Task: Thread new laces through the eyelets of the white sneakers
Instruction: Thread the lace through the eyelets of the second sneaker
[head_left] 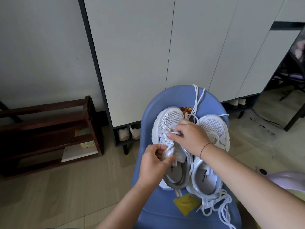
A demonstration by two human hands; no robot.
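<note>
White sneakers sit paired on a blue chair; left hand, fingers clamped on one sneaker's eyelet flap; right hand, fingers pinching a lace at its eyelets.

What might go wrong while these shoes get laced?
The right hand pinches the lace at the sneaker's eyelet; a hard pull might drag the loose ends, draped over the chair's far edge, out. The tangled laces at the near edge could knot. The other sneaker sits near the chair's side and might get nudged off.
</note>
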